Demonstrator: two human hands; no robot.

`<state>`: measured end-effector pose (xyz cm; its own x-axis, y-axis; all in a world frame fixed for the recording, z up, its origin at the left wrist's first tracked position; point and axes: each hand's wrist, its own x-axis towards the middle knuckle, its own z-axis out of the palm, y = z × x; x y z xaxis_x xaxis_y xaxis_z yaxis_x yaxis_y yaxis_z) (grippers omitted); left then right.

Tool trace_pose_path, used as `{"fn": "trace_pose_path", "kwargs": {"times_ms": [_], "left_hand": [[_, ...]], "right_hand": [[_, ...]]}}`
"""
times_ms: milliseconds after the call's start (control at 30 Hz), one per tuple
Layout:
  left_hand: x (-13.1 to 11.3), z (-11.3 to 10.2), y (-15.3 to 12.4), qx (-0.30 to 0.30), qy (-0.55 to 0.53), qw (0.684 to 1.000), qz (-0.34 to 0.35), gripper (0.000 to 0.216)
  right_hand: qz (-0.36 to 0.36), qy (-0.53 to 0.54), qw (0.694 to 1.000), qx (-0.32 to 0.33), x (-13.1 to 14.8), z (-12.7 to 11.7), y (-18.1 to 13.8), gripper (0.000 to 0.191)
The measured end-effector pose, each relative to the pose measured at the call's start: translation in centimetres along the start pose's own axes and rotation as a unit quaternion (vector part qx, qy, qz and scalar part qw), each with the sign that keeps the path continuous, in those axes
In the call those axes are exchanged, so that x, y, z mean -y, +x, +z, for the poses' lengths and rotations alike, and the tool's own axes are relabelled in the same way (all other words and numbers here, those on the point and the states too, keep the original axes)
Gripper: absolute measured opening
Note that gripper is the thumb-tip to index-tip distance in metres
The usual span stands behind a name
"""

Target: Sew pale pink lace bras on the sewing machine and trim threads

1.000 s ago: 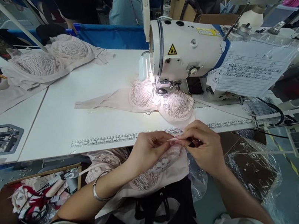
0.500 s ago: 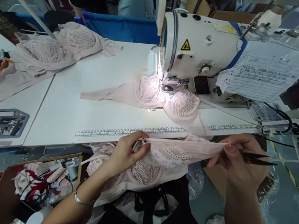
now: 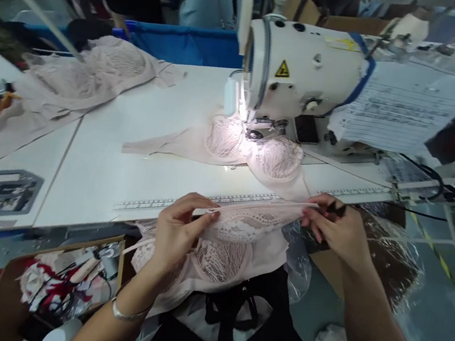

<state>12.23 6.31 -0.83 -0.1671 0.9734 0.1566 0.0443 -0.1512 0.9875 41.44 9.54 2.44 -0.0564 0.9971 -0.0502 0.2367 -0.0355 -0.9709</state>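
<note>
Lower centre of frame: a pale pink, lace-patterned fabric piece spans the gap between left hand and right hand, each pinching one end; a dark pointed tool also sits in the right. At centre, a pale pink lace-cupped bra lies on the white bench beneath the white sewing machine.

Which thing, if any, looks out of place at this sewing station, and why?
Possibly the paper sheet: it hangs slanted against the sewing machine rather than squarely. The lace garment being held shows no clear damage.
</note>
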Motion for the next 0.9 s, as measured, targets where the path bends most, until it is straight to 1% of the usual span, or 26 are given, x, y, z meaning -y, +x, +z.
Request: {"fn": "trace_pose_path", "kwargs": {"times_ms": [67, 133, 267, 367, 467, 533, 600, 667, 700, 733, 800, 867, 900], "left_hand": [[0.1, -0.1, 0.1, -0.013, 0.011, 1.000, 0.003, 0.005], [0.4, -0.2, 0.3, -0.018, 0.017, 1.000, 0.005, 0.007], [1.0, -0.2, 0.5, -0.023, 0.028, 0.999, 0.004, 0.008], [1.3, -0.4, 0.6, -0.029, 0.032, 0.999, 0.008, 0.009], [1.3, -0.5, 0.7, -0.033, 0.032, 0.999, 0.011, 0.008], [1.0, -0.5, 0.7, -0.030, 0.027, 0.999, 0.006, 0.008], [0.5, -0.2, 0.6, -0.004, 0.019, 1.000, -0.006, 0.008], [-0.2, 0.3, 0.4, 0.031, 0.016, 0.999, -0.017, 0.007], [-0.6, 0.7, 0.3, 0.047, 0.016, 0.999, -0.020, 0.006], [-0.9, 1.1, 0.1, 0.061, 0.019, 0.998, -0.021, 0.005], [-1.5, 1.9, -0.2, 0.085, 0.023, 0.996, -0.021, 0.003], [-1.9, 2.6, -0.6, 0.106, 0.020, 0.994, -0.027, 0.003], [-1.9, 2.8, -0.8, 0.109, 0.013, 0.993, -0.031, 0.006]], "right_hand": [[0.004, 0.002, 1.000, -0.010, -0.1, 0.1, 0.1, 0.030], [-0.002, 0.029, 0.999, -0.013, -0.3, 0.0, 0.2, 0.031], [-0.011, 0.077, 0.997, -0.014, -0.9, 0.0, 0.3, 0.028], [-0.024, 0.090, 0.995, -0.026, -1.1, 0.2, 0.3, 0.026], [-0.039, 0.074, 0.996, -0.032, -1.1, 0.2, 0.3, 0.026], [-0.048, 0.042, 0.997, -0.034, -1.1, 0.1, 0.4, 0.027], [-0.087, -0.024, 0.993, -0.071, -0.9, 0.1, 0.5, 0.026], [-0.167, -0.107, 0.973, -0.115, -0.6, 0.4, 0.5, 0.022], [-0.212, -0.146, 0.959, -0.117, -0.4, 0.7, 0.5, 0.021], [-0.256, -0.181, 0.944, -0.100, -0.2, 1.1, 0.5, 0.020], [-0.324, -0.244, 0.913, -0.032, 0.4, 2.1, 0.4, 0.016], [-0.371, -0.286, 0.883, 0.023, 1.0, 3.1, 0.4, 0.007], [-0.390, -0.295, 0.872, 0.036, 1.2, 3.5, 0.5, 0.003]]}}
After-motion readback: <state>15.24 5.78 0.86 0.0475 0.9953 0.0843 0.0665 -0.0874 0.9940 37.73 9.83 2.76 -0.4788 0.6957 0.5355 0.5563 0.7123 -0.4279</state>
